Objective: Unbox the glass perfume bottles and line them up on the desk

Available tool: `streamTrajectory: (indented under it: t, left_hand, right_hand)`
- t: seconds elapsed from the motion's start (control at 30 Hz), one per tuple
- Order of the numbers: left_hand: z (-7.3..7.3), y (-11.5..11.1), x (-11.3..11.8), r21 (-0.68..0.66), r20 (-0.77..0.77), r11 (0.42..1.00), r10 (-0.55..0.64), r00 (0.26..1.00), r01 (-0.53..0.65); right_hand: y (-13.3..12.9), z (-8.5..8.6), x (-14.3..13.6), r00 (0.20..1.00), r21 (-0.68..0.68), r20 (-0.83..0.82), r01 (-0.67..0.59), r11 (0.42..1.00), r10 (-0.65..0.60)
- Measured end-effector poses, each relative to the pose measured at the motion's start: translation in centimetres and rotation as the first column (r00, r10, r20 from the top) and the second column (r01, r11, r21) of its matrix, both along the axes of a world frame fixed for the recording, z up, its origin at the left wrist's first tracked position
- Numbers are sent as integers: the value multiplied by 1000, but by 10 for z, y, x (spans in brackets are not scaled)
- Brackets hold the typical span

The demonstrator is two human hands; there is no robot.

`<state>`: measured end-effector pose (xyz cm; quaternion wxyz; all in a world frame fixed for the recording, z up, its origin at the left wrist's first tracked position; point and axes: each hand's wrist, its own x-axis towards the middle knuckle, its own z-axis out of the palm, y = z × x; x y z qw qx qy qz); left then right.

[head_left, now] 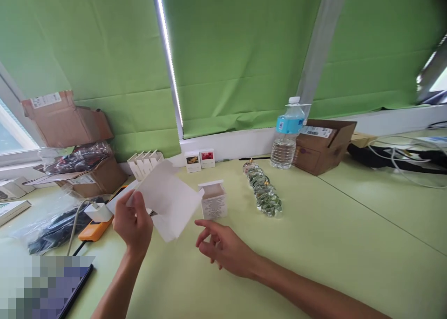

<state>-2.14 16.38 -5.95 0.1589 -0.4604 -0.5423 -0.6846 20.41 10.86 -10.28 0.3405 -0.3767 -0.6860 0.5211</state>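
Observation:
A white sheet of paper or thin card (171, 195) hangs from my left hand (134, 221), pinched at its left edge between thumb and fingers. My right hand (226, 249) is empty, its fingers apart and a little curled, just below the sheet's right side. Behind it a small white box (214, 202) with printed text stands on the table, its top flap raised. To the right of the box lies a row of shiny, clear-wrapped pieces (262, 188).
Two small picture boxes (200, 160) stand by the wall. A water bottle (287, 135) and a brown carton (319, 149) are at the back right. At left are stacked cartons (94, 177), white flat boxes (144, 164), an orange power strip (92, 230) and a dark screen (70, 286).

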Motion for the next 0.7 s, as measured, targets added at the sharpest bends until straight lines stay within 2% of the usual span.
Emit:
streamTrajectory:
  t: [0.1,0.2,0.27,0.37,0.43,0.47,0.53,0.7]
  left_hand:
    - [-7,-13,24,25,-30,999,-43,999,44]
    - [-9,-26,43,44,-95,967,-245,965,250]
    - [-9,-32,52,42,-160,893,-437,885,448]
    - [-9,-38,60,17,-246,710,-679,692,704]
    - [-11,-40,62,-78,-308,607,-769,560,791]
    - [-12,-41,63,-137,-335,580,-790,513,803]
    - [-16,-42,65,-212,-358,574,-799,483,791]
    - [-20,-42,75,-190,-233,661,-748,621,726]
  right_hand:
    - [-2,10,2,991,55,-131,23,998,-16]
    - [-3,15,4,976,133,-193,125,983,-98]
    - [-2,17,6,965,159,-222,176,972,-139]
    - [1,20,12,940,183,-306,213,960,-150]
    - [3,23,16,916,194,-376,227,955,-141]
    - [4,24,17,905,197,-404,227,954,-132]
    - [4,25,19,892,197,-440,211,957,-106]
    - [3,25,21,906,199,-416,172,965,-75]
